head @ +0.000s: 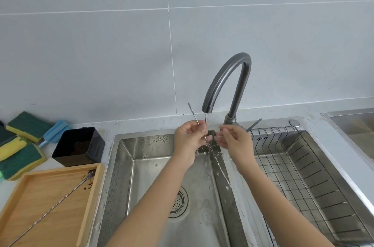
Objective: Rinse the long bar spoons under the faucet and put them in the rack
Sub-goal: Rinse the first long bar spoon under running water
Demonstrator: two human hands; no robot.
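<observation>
Faucet (226, 81): running in a thin stream at the back edge of the sink (121, 165), spout over the basin so runoff drops toward the drain (178, 202).

Left hand (189, 137): fingers pinched shut on the handle of the bar spoon (194, 116), close under the spout; likely gripped near the middle so the stem can be turned in the water.

Bar spoon: tilted, one flat end sticking up and left past the spout, the twisted stem slanting down and right across the stream toward the basin's right wall; slant probably chosen so water runs along the whole length.

Right hand (232, 137): thumb and fingertips drawn near each other at the stem, seemingly rubbing or steadying it; firm clamp or light touch, cannot tell.

Second spoon (50, 209): lying corner to corner in the wooden tray (18, 190) at the sink's left edge, bowl at the tray's back right corner among dark crumbs; still dirty, judged next in line.

Rack (303, 176): wire basket seated in the sink's right half, no spoon in it; close to the right hand, so a short carry once rinsed.

Black bin (81, 145) and sponges (22, 141): on the counter behind the tray, out of the way.

Stage: rinse of the first spoon under way, racking not yet done.
</observation>
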